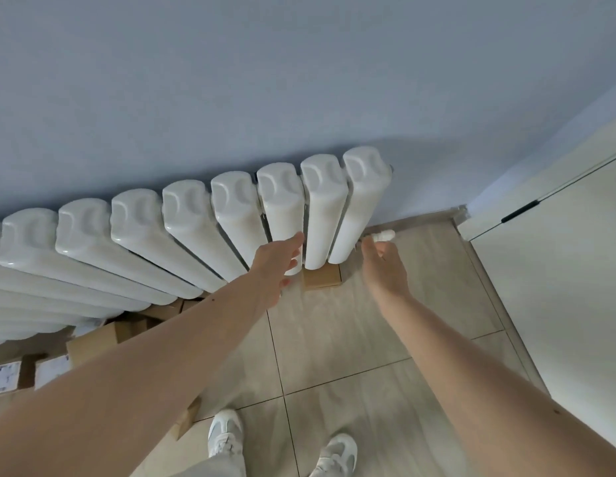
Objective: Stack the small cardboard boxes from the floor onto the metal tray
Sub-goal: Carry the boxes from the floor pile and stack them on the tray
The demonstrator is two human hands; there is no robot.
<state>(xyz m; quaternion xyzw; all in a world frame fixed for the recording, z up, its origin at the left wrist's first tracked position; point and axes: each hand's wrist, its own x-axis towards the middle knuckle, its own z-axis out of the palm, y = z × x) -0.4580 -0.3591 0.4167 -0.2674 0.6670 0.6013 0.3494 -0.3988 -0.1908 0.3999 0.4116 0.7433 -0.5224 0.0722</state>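
Reaching down, both hands empty: my left hand [279,266] fingers straight, right hand [385,266] relaxed. Small cardboard box [323,277] lies on the floor [351,339] between them, under the radiator [230,215], untouched.

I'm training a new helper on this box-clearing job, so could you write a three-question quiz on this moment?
1. True or false: the left hand already grips the small cardboard box.
2. Where does that box lie? A) in the middle of the tiles B) on the floor under the right end of the radiator C) on a metal tray
3. Fill in: the right hand reaches toward the floor with its fingers ____.

Key: 1 false, both hands reach toward it and hold nothing. 2 B. 3 open. No metal tray is in view; more boxes lie at the left.
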